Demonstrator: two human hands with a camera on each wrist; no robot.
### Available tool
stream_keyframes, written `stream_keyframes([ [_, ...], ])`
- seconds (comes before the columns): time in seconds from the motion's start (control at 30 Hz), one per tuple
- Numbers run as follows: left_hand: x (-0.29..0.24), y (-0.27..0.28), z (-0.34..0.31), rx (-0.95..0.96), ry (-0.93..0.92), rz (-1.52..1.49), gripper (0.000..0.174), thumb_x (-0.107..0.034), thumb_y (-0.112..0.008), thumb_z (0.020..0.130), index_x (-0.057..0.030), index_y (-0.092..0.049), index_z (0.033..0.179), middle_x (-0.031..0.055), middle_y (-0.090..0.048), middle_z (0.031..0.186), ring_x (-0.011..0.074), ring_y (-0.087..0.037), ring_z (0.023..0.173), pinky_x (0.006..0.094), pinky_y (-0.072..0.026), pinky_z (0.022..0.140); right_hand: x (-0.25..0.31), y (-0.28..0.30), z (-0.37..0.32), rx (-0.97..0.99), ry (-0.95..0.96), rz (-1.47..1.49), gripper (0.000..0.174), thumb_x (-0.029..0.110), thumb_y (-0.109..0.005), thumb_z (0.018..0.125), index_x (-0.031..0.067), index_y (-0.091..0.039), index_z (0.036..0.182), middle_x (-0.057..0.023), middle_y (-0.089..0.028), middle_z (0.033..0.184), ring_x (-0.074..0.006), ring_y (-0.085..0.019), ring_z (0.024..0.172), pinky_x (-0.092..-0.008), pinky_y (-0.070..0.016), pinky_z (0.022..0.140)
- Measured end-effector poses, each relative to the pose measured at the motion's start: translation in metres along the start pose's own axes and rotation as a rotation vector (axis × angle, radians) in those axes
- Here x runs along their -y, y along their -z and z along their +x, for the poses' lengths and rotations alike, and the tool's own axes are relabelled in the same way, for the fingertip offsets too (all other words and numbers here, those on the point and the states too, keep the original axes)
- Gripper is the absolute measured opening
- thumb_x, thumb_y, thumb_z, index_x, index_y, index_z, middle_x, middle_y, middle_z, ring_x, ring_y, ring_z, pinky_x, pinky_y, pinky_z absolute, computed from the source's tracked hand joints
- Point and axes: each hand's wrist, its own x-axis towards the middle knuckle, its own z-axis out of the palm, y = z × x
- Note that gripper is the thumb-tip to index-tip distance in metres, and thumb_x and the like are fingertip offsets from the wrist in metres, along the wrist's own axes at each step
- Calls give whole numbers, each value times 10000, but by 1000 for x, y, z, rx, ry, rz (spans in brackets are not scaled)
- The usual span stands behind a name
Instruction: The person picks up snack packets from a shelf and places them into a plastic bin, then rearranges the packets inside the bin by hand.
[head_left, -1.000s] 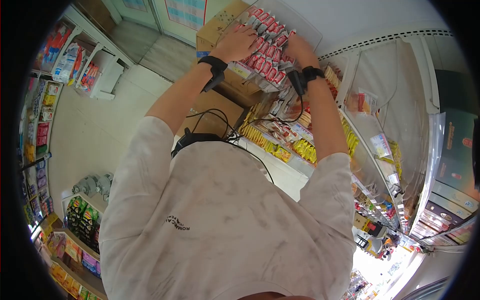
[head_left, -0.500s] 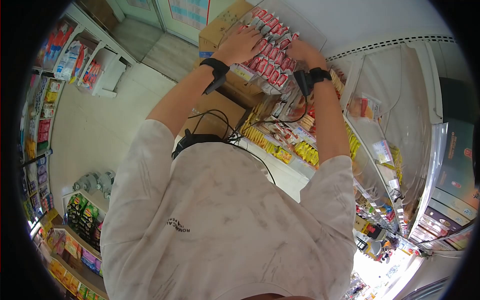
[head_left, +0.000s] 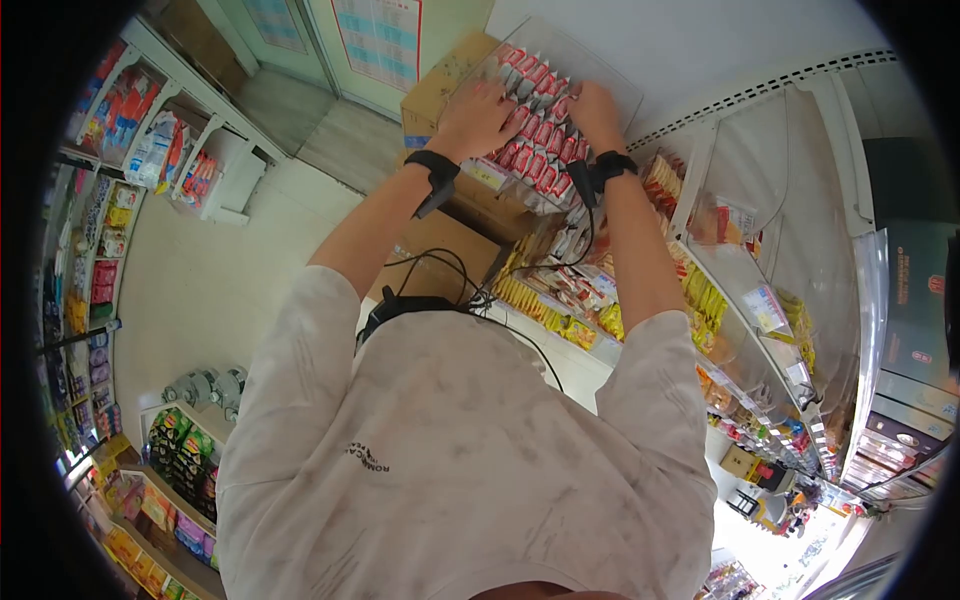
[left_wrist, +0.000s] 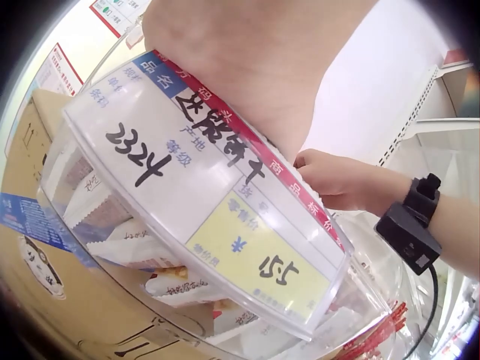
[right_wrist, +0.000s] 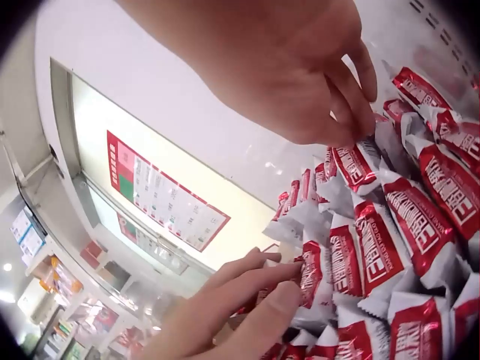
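Observation:
Red-and-white wrapped snack packets [right_wrist: 379, 244] stand in rows in a clear plastic bin [head_left: 598, 60] at the top of the head view. My left hand [head_left: 478, 118] rests at the bin's left side, its fingers extended over the packets. In the right wrist view these left fingers [right_wrist: 251, 283] touch the packets at the near end. My right hand [head_left: 598, 112] reaches over the right side with fingers bent down. Its fingertips pinch the top of one packet [right_wrist: 354, 166] in a back row. In the left wrist view a price label [left_wrist: 187, 187] covers part of the bin's front.
Cardboard boxes [head_left: 440, 240] stand beside and below the bin. Shelves with yellow snack packs [head_left: 705, 310] run along the right. A black cable [head_left: 440, 255] hangs between my waist and right wrist. Further shelves [head_left: 105, 250] line the left beyond the pale floor [head_left: 200, 290].
The head view has shifted slightly, so the bin and both hands sit a little lower in it. My left hand stays on the packets; the right hand makes small movements over the right-hand rows.

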Motion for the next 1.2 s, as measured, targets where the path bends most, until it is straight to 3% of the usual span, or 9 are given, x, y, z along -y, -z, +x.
stream_keyframes([
  [0.27, 1, 1, -1, -93, -58, 46, 323, -335, -610, 951, -47, -722, 1041, 195, -620, 1212, 363, -555, 1232, 480, -428, 1067, -4, -18, 24, -160, 68, -211, 232, 101, -610, 847, 9, -690, 1045, -242, -719, 987, -440, -682, 1012, -508, -555, 869],
  [0.3, 3, -5, 0, -113, -57, 28, 322, -336, -610, 951, -47, -722, 1041, 192, -619, 1214, 363, -553, 1239, 481, -428, 1067, -10, -26, 30, -123, 42, -232, 239, 178, -668, 825, 81, -708, 1039, -187, -700, 1064, -378, -679, 1013, -487, -544, 858],
  [0.43, 1, -6, -5, -111, -25, -7, 317, -332, -619, 947, -46, -718, 1043, 183, -615, 1219, 370, -526, 1289, 483, -447, 1055, 7, -2, 29, 314, 1, -89, 265, 177, -645, 787, 106, -740, 1024, -182, -738, 966, -376, -700, 946, -450, -547, 832],
  [0.53, 1, -6, -4, -128, -35, -22, 311, -329, -625, 942, -47, -716, 1036, 182, -612, 1214, 380, -522, 1292, 484, -457, 1044, 2, 2, 45, 517, -51, -48, 259, 210, -642, 789, 127, -746, 1011, -175, -735, 1057, -378, -695, 1022, -465, -546, 891],
  [0.7, 2, -7, -3, -143, -39, -8, 305, -328, -628, 936, -51, -716, 1031, 184, -602, 1220, 385, -529, 1273, 482, -463, 1034, 5, -14, 50, 52, -4, 199, 359, 158, -590, 788, 17, -724, 1089, -215, -737, 984, -343, -711, 910, -440, -547, 827],
  [0.87, 1, -7, -2, -115, -30, -14, 300, -322, -620, 937, -48, -712, 1018, 185, -605, 1198, 386, -528, 1272, 484, -442, 1055, 16, -23, 66, 541, -11, 331, 401, 93, -524, 832, -59, -683, 1167, -203, -745, 1001, -260, -716, 841, -401, -556, 795],
  [1.0, 1, -5, -2, -138, -44, -39, 299, -315, -618, 936, -38, -708, 1004, 184, -600, 1191, 385, -526, 1271, 490, -419, 1077, 29, -13, 68, 258, -26, 278, 379, 117, -507, 855, -53, -704, 1132, -193, -751, 990, -261, -711, 906, -398, -548, 808],
  [1.1, 2, -11, -2, -101, -12, -95, 306, -310, -621, 910, -17, -703, 948, 226, -580, 1247, 392, -459, 1347, 548, -352, 1132, 9, -68, 81, -47, 173, 338, 372, 128, -504, 856, -27, -717, 1119, -177, -750, 959, -262, -703, 891, -390, -535, 819],
  [1.2, 3, -13, -1, -44, 4, -86, 296, -306, -622, 912, -23, -706, 931, 226, -578, 1250, 390, -464, 1340, 550, -352, 1130, 45, -22, 72, 515, 105, 325, 393, 136, -502, 857, 0, -704, 1166, -162, -741, 1000, -261, -688, 896, -386, -524, 844],
])
